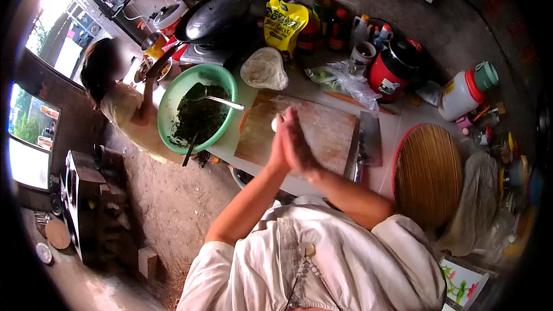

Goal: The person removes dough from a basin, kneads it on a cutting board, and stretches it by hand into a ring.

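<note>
My left hand (279, 148) and my right hand (296, 145) are pressed palm to palm above a floured wooden board (329, 132). A small white ball that looks like dough (275, 124) shows at the left edge of my fingers. It appears to be held between the hands, though the palms hide what is inside. Left of the board stands a green basin (231, 89) of dark chopped greens (199, 116), with a metal spoon (224, 102) in it. A bowl of flour (264, 69) sits behind the board. On the right lies a cleaver (369, 138).
A lidded wok (218, 18), a yellow bag (284, 24), sauce bottles (337, 27) and a red cooker (395, 72) line the back wall. A round woven tray (427, 175) is at the right. Another person (122, 101) stands at the left, near the basin.
</note>
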Available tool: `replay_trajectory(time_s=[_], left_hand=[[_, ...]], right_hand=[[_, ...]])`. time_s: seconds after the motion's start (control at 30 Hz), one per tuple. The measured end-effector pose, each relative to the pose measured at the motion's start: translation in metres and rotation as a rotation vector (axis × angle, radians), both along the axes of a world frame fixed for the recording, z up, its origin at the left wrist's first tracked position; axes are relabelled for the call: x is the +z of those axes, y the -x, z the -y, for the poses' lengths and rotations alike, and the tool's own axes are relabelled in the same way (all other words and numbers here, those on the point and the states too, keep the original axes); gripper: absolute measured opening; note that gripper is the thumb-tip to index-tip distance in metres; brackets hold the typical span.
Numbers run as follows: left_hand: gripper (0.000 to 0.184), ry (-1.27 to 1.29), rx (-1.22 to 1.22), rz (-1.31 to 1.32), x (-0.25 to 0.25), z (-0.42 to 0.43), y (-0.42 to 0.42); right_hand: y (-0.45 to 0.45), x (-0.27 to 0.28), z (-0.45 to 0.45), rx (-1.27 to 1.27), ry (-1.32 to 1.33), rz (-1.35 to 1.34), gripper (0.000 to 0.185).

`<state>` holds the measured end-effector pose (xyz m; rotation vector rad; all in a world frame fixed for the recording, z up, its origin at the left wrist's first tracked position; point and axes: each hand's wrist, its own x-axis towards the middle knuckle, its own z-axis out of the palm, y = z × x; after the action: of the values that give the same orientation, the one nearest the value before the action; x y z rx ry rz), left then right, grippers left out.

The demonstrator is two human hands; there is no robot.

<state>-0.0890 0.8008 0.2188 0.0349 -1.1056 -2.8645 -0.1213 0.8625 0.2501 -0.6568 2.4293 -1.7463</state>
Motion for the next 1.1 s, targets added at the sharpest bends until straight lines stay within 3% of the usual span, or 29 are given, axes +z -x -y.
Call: replay_trajectory(time_s=[0.03,0.1,0.17,0.27,0.3,0.33,0.37,0.4,0.5,0.67,0.73,0.77,0.8,0.83,0.87,0.9,0.97,1.0,1.03,1.1], left_hand=[[0.059,-0.137,0.031,-0.024,0.003,0.004,-0.002],[0.055,-0.084,-0.048,-0.061,0.011,0.007,0.004],[0.046,-0.167,-0.043,0.205,0.045,0.004,-0.002],[0.040,-0.160,-0.081,0.038,0.060,0.008,0.009],[0.034,-0.176,0.025,0.141,0.071,0.008,0.009],[0.030,-0.228,-0.013,0.167,0.068,0.018,0.012],[0.028,-0.279,-0.051,0.195,0.070,0.026,0.015],[0.028,-0.319,0.068,0.291,0.072,0.028,0.019],[0.027,-0.273,0.036,0.263,0.070,0.041,0.015],[0.031,-0.295,0.019,0.239,0.075,0.051,0.018],[0.058,-0.247,0.039,0.132,0.081,0.036,0.015],[0.075,-0.224,0.051,0.081,0.082,0.032,0.011],[0.088,-0.177,-0.063,0.102,0.065,0.035,0.008],[0.086,-0.100,-0.079,0.109,0.057,0.028,0.005],[0.083,-0.107,-0.086,0.111,0.058,0.014,0.001],[0.080,-0.114,-0.095,0.113,0.063,0.002,-0.001],[0.087,-0.249,-0.272,0.019,0.060,0.009,-0.001],[0.087,-0.291,-0.302,0.014,0.053,0.014,0.002],[0.087,-0.335,-0.331,0.009,0.050,0.017,0.005],[0.085,-0.247,-0.199,0.047,0.054,0.011,0.010]], right_hand=[[-0.006,0.007,0.003,0.003,-0.038,-0.037,0.056],[-0.011,0.012,0.004,0.006,-0.106,-0.108,0.057],[0.018,-0.021,-0.006,-0.031,0.104,-0.053,0.060],[0.031,-0.035,-0.034,0.245,0.595,0.453,0.048],[0.024,-0.036,-0.044,0.354,0.840,0.733,0.042],[0.019,-0.042,-0.051,0.363,0.844,0.734,0.042],[0.015,-0.049,-0.055,0.509,0.651,0.641,0.039],[0.012,-0.056,-0.056,0.646,0.459,0.543,0.036],[-0.003,-0.031,-0.047,0.653,0.294,0.438,0.039],[-0.008,-0.014,-0.041,0.531,0.306,0.611,0.042],[-0.008,0.000,-0.044,0.486,0.592,0.824,0.046],[-0.008,0.017,-0.046,0.483,0.589,0.829,0.046],[-0.008,0.040,-0.046,0.480,0.652,0.781,0.042],[-0.001,0.024,-0.029,0.437,0.423,0.035,0.036],[0.003,0.027,-0.014,0.045,0.157,-0.646,0.031],[0.004,0.032,-0.014,0.235,0.123,-0.069,0.030],[0.012,0.043,-0.013,0.059,0.100,-0.136,0.037],[0.022,0.042,-0.012,-0.102,0.070,-0.422,0.026],[0.025,0.039,-0.014,-0.262,-0.102,-0.489,0.034],[0.026,-0.027,0.016,-0.305,0.049,-0.151,0.045]])
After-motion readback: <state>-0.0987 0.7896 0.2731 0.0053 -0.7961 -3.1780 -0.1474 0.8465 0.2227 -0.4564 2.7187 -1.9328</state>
